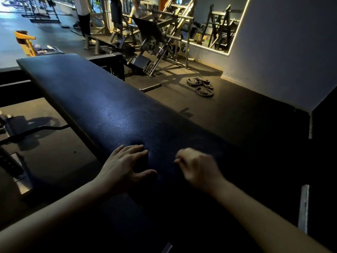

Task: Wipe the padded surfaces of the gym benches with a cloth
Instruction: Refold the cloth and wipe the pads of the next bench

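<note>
A long black padded bench (pixel 102 106) runs from the far left toward me. My left hand (pixel 124 167) lies flat on its near part, fingers straight and thumb spread. A dark shape (pixel 144 164) sits under the palm between fingers and thumb; in this dim light I cannot tell whether it is a cloth or a shadow. My right hand (pixel 197 167) is blurred, just over the pad to the right of the left hand, its fingers curled into a fist. Nothing shows in it.
Several weight plates (pixel 202 85) and a short bar (pixel 151 87) lie on the rubber floor to the right. Exercise machines (pixel 155 37) and a lit mirror (pixel 218 24) stand behind. A person (pixel 83 17) stands far back. A yellow frame (pixel 25 42) is at the left.
</note>
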{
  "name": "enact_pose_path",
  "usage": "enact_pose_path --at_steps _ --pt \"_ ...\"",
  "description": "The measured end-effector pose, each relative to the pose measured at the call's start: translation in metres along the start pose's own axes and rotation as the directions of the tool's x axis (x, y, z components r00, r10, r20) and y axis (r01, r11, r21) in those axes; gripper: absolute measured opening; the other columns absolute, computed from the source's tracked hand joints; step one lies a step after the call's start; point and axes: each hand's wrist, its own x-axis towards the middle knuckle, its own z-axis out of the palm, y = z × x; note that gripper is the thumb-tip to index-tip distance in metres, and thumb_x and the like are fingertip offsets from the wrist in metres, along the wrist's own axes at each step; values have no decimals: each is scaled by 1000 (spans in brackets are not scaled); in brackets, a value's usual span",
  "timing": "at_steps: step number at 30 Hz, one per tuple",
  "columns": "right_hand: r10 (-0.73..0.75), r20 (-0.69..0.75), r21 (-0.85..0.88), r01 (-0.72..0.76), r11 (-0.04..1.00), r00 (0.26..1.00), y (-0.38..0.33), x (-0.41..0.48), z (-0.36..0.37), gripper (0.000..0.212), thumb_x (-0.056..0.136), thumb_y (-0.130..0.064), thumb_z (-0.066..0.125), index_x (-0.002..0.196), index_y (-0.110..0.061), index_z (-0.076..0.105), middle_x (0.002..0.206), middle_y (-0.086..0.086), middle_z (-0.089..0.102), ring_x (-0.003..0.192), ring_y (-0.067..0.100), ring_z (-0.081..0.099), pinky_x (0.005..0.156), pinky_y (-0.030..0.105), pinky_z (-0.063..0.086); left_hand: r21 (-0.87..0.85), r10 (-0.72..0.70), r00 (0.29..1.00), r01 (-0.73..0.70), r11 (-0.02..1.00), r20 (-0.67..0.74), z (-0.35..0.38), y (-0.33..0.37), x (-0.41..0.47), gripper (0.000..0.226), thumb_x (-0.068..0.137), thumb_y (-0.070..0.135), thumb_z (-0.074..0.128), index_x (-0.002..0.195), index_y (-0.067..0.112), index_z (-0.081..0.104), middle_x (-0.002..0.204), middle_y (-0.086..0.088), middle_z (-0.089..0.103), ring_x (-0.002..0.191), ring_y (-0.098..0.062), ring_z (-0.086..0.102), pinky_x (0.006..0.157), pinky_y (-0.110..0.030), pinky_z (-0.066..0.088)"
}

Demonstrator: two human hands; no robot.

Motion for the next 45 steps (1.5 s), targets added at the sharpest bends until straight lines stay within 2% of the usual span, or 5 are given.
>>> enact_pose_path --at_steps 15,22,31,40,45 --pt "104 15 -29 -103 994 994 -6 31 3 17 100 -37 55 104 -23 64 103 2 68 91 25 66 76 38 53 -90 225 972 -218 972 70 -33 -35 21 76 77 94 37 115 39 73 134 16 64 128 -8 56 110 -35 44" --pt "765 -244 -132 -802 582 596 62 124 15 25 104 -28 47 116 -9 59 118 19 64 109 39 63 87 41 50 3 199 980 -199 980 17 -41 -118 36 77 78 87 43 131 36 66 144 14 57 135 -13 51 111 -31 33" --pt "327 -83 -16 -329 944 941 -82 228 77 23 102 -37 51 110 -18 61 108 12 66 97 37 66 76 40 50 6 261 960 -263 965 102 -37 -163 100 73 76 91 43 121 39 66 138 17 58 129 -15 53 105 -40 42" --pt "857 -419 -81 -952 295 301 25 66 12 23 102 -28 50 111 -9 59 111 22 67 100 42 65 80 43 50 12 284 957 -285 958 63 -45 -157 108 78 68 90 46 113 33 75 122 12 67 115 -17 59 101 -39 42" --pt "654 -279 -83 -696 713 703 -127 162 78 20 102 -34 49 106 -17 59 103 12 65 90 33 66 72 38 50 -7 322 941 -323 946 103 -50 -163 112 79 72 88 40 120 34 74 126 10 65 119 -18 57 102 -39 41"
